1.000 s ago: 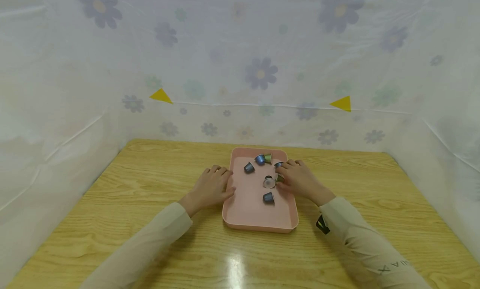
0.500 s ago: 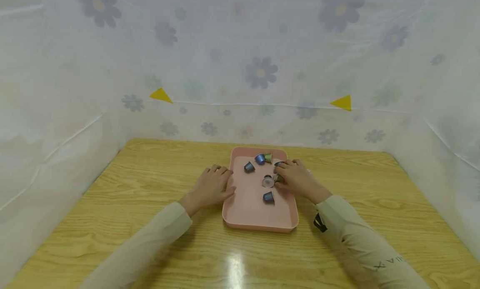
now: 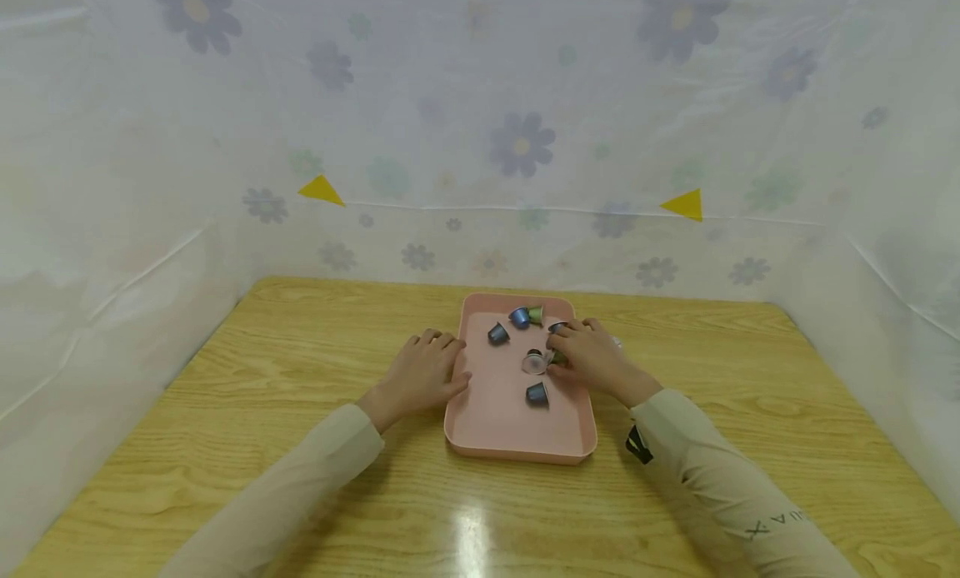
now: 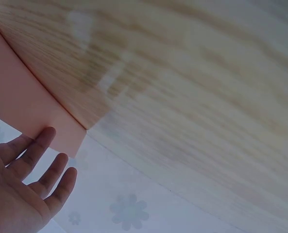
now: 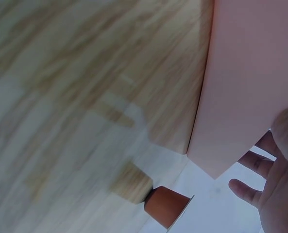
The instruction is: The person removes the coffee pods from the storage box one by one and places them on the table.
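Observation:
A pink tray [image 3: 495, 445] lies on the table with several coffee capsules in it. My left hand [image 3: 420, 374] holds its left rim, thumb over the inside; in the left wrist view, fingertips [image 4: 47, 134] lie at the outer wall. My right hand [image 3: 596, 357] reaches over the right rim, with a dark green coffee capsule [image 3: 558, 357] between thumb and index finger, partly hidden. Just left of it lies a capsule with its pale lid [image 3: 534, 362] showing. A blue capsule [image 3: 557, 328] is partly covered by the right fingers. A dark capsule [image 3: 537, 395] lies nearer me.
Toward the tray's far end lie a blue capsule [image 3: 521, 317], a light green capsule [image 3: 536, 314] and a dark capsule [image 3: 498, 334]. Outside, beyond the right hand, an orange-brown capsule [image 5: 165, 206] lies on the wooden table [image 3: 300, 328]. A flowered curtain [image 3: 420, 137] encloses the back and sides.
My right hand has shifted slightly left, the dark green capsule moving with it. The pale-lidded capsule beside it has slid a little left. The left hand and tray stay put.

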### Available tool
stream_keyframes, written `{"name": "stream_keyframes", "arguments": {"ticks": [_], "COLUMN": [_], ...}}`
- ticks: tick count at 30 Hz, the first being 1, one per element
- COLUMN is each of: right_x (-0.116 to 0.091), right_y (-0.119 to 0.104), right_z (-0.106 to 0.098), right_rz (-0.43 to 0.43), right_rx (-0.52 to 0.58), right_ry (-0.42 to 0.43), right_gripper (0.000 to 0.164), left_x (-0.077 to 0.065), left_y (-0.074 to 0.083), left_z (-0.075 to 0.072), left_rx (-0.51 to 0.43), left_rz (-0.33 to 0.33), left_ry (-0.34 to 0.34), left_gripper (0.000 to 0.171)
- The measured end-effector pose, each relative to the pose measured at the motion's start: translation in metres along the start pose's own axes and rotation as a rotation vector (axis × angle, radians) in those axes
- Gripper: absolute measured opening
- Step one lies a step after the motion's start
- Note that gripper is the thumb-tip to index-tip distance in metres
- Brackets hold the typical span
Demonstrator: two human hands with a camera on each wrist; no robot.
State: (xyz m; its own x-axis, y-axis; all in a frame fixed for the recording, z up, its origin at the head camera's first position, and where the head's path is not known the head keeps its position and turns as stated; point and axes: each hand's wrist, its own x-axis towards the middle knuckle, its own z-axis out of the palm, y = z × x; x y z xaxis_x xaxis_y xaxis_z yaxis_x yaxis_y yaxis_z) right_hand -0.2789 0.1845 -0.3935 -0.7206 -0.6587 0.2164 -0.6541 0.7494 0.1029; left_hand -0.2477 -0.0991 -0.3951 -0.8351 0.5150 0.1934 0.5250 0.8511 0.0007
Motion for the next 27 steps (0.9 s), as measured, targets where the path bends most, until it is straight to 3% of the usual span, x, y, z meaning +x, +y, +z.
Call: {"name": "stream_keyframes", "arguments": {"ticks": [27], "right_x": [-0.0006], "right_y": [0.0], "right_z": [0.0002], "right_rz": [-0.001], "right_rx": [-0.006], "right_ry": [0.016], "right_gripper": [0.023], "left_x": [0.0001], "left_y": [-0.0003], "left_z": [0.0016], "left_rx": [0.001], "left_rz": [-0.001], "left_ry": [0.009], "left_gripper": [0.051]}}
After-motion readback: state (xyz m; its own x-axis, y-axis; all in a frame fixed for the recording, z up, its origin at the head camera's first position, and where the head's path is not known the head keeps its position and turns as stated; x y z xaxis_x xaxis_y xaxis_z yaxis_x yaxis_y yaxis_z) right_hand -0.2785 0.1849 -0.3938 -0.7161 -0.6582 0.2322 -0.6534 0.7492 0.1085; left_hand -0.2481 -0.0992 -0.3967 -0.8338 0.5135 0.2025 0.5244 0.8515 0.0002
